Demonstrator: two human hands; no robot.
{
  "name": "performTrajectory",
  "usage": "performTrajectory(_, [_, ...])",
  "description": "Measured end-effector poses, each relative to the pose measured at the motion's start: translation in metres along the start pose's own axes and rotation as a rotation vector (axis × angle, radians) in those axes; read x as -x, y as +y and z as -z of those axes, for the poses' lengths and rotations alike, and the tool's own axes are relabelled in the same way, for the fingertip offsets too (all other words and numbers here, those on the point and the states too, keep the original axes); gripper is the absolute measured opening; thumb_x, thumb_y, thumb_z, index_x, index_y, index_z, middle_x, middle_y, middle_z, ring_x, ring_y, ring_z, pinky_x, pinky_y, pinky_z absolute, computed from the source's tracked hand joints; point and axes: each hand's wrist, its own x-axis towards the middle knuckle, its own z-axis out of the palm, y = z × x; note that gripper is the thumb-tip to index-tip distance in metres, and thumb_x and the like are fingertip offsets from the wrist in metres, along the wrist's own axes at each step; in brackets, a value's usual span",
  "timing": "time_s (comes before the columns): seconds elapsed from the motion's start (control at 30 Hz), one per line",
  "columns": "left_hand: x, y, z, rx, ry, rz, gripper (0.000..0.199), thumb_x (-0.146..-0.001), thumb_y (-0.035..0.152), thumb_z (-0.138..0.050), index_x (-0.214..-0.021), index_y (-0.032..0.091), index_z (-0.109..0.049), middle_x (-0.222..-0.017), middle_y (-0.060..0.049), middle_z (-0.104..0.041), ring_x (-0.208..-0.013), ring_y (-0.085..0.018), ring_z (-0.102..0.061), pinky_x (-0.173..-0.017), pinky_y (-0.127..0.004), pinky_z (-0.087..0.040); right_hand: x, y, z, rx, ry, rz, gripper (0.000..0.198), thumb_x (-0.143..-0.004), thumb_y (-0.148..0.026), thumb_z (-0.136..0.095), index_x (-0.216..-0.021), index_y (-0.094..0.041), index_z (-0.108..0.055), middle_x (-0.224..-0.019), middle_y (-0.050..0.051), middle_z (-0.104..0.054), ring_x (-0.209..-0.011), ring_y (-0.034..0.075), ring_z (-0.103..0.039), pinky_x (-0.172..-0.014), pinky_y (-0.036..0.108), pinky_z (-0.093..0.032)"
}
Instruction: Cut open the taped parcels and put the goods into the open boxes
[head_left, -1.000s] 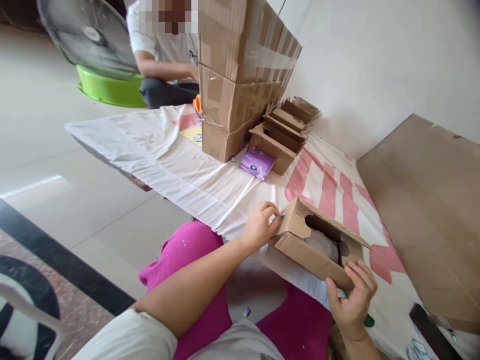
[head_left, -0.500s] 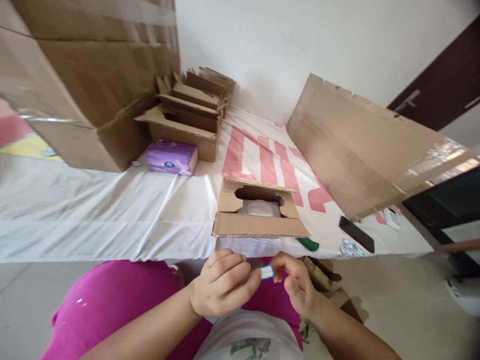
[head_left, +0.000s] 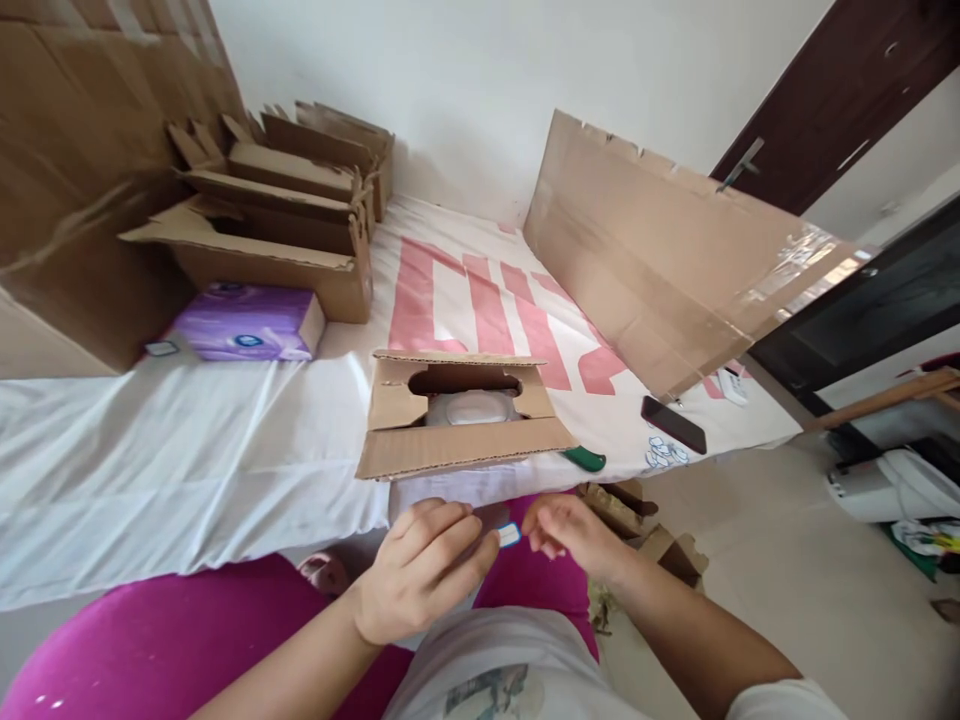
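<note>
My left hand (head_left: 427,570) is closed, with a small white sticker with a blue border (head_left: 509,535) pinched at its thumb and fingertips. My right hand (head_left: 566,532) is just right of the sticker, its fingers loosely bent and apart, with nothing visible in them. Both hands are over my lap, below the table edge. In front of them on the table stands a cardboard box (head_left: 465,455) with its flaps raised and cut-out panels. Inside the box lies a pale wrapped item (head_left: 480,407), partly hidden by the cardboard.
A purple tissue pack (head_left: 247,325) lies at the left before several open cardboard boxes (head_left: 277,265). A dark phone (head_left: 673,424) and a green-handled object (head_left: 586,458) lie at the right front. A large cardboard sheet (head_left: 637,250) leans at the back right of the cloth-covered table (head_left: 300,450).
My view has turned to the right, so the table things sit further left. My right hand's fingers have tilted and curled downward beside the sticker, which stays in my left hand.
</note>
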Motion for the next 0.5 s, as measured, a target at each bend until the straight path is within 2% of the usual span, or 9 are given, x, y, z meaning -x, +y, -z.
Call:
performTrajectory(0.07, [-0.002,0.003,-0.003,0.016,-0.042,-0.017,0.017,-0.082,0.007,-0.06,-0.091,0.018,-0.069,-0.089,-0.005,-0.062,-0.092,-0.019,-0.058,-0.08,-0.033,-0.05,-0.003,0.003,-0.013,-0.027,-0.075,-0.041,0.052,-0.077,-0.068,-0.058,-0.073,-0.016,-0.058,-0.06,-0.002,-0.057,-0.047,0.006,-0.042,-0.046,0.022,-0.03])
performTrajectory(0.17, [-0.001,0.004,-0.005,0.024,-0.071,-0.023,0.017,-0.083,0.008,-0.059,-0.091,0.019,-0.068,-0.09,-0.005,-0.063,-0.094,-0.019,-0.058,-0.081,-0.033,-0.05,-0.007,0.001,-0.018,0.004,-0.024,-0.052,0.046,-0.071,-0.062,-0.068,-0.07,-0.017,-0.056,-0.058,-0.004,-0.056,-0.048,0.006,-0.042,-0.047,0.021,-0.031])
performTrajectory(0.27, [0.0,0.004,-0.004,0.018,-0.06,-0.018,0.017,-0.084,0.008,-0.059,-0.092,0.019,-0.069,-0.09,-0.005,-0.064,-0.095,-0.019,-0.058,-0.083,-0.034,-0.05,-0.007,-0.004,-0.011,-0.018,0.008,-0.046,0.051,-0.075,-0.068,-0.06,-0.073,-0.016,-0.057,-0.059,-0.003,-0.057,-0.047,0.005,-0.041,-0.046,0.021,-0.029])
performTrajectory(0.37, [-0.002,0.004,-0.005,0.031,-0.069,-0.029,0.016,-0.085,0.009,-0.057,-0.092,0.018,-0.068,-0.09,-0.005,-0.064,-0.095,-0.02,-0.058,-0.083,-0.034,-0.05,-0.004,-0.006,-0.01,-0.084,-0.109,-0.088,0.063,-0.076,-0.077,-0.049,-0.076,-0.015,-0.057,-0.061,-0.001,-0.058,-0.045,0.005,-0.041,-0.044,0.022,-0.026])
performTrajectory(0.43, [-0.002,0.005,-0.006,0.044,-0.089,-0.046,0.017,-0.087,0.01,-0.055,-0.092,0.018,-0.068,-0.091,-0.005,-0.064,-0.096,-0.019,-0.059,-0.084,-0.034,-0.05,-0.003,-0.006,-0.015,-0.092,-0.16,-0.107,0.059,-0.073,-0.075,-0.056,-0.073,-0.016,-0.055,-0.06,-0.002,-0.057,-0.045,0.005,-0.04,-0.044,0.021,-0.027])
performTrajectory(0.5, [-0.001,0.006,-0.007,0.05,-0.116,-0.054,0.016,-0.087,0.01,-0.055,-0.093,0.019,-0.067,-0.093,-0.005,-0.065,-0.097,-0.019,-0.059,-0.085,-0.034,-0.05,-0.002,-0.005,-0.019,-0.045,-0.14,-0.092,0.051,-0.072,-0.067,-0.064,-0.07,-0.017,-0.053,-0.059,-0.004,-0.055,-0.046,0.005,-0.039,-0.046,0.021,-0.029])
